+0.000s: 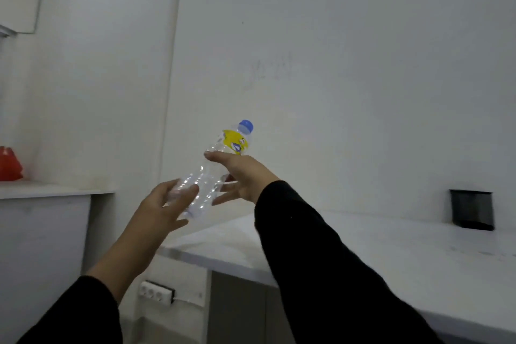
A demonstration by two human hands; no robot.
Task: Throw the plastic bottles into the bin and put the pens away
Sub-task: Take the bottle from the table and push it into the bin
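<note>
Holding 1 clear plastic bottle [212,173], blue cap [246,125] up and tilted right, in mid-air beside the white desk [363,246]. The left hand [164,207] is curling round its base; the right hand [242,176] is resting spread fingers against its middle, probably steadying it for carrying. 1 black holder [472,211] is sitting on the desk by the wall. No bin or pens are showing.
</note>
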